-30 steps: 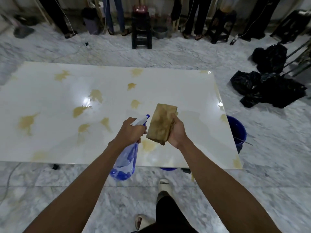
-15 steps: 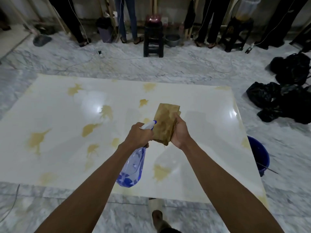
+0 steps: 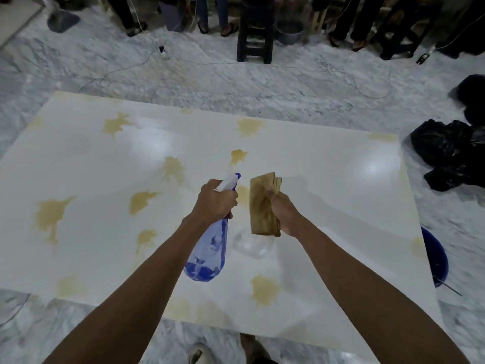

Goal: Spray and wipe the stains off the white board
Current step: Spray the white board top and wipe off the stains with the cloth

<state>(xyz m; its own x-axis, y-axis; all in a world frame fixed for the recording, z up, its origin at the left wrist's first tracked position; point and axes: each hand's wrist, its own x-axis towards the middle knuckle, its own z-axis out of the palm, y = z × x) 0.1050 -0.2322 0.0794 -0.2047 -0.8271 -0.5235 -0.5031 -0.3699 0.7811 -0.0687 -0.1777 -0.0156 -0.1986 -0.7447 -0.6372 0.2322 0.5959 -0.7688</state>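
Observation:
A large glossy white board [image 3: 328, 206] lies flat on the marble floor, dotted with several yellow-brown stains [image 3: 49, 214]. My left hand [image 3: 216, 200] grips the neck of a blue translucent spray bottle [image 3: 207, 253], nozzle pointing away over the board's middle. My right hand [image 3: 282, 211] holds a folded, stained tan cloth [image 3: 262, 203] upright just right of the nozzle, above the board. One stain [image 3: 265, 288] sits near the front edge under my right forearm.
A blue bucket [image 3: 434, 256] stands at the board's right edge. Black bags [image 3: 451, 153] lie on the floor to the right. A dark stool [image 3: 256, 35], cables and several people's legs line the far side. My feet show at the front edge.
My view has moved forward over the board, which now fills more of the frame. Both hands stayed close together and the cloth has tilted slightly away from the nozzle.

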